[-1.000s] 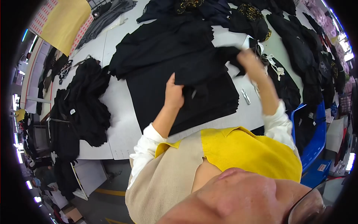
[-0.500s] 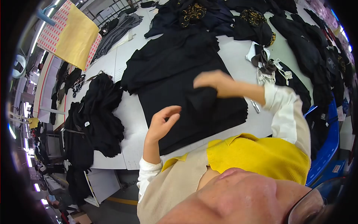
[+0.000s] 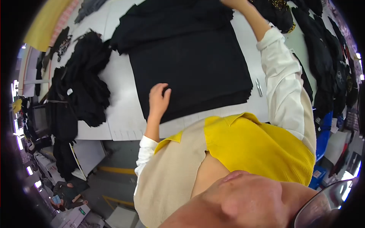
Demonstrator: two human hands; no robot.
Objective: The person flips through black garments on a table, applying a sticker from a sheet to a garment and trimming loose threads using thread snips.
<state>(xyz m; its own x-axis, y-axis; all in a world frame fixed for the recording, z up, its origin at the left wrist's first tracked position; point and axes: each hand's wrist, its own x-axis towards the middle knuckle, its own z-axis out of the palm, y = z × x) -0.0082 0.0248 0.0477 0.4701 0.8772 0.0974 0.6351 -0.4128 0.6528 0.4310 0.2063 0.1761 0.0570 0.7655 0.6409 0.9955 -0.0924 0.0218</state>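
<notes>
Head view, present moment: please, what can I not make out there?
In the head view:
Right hand: partly cut off by the top edge, grip unclear.
Black cloth: far end cut off by that edge.
White tag: any print too small to read.

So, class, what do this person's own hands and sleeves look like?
The left hand and right hand show no gloves; the right is cut off by the top edge. White sleeves stop short of the hands, worn under a beige and yellow knit top.
</notes>
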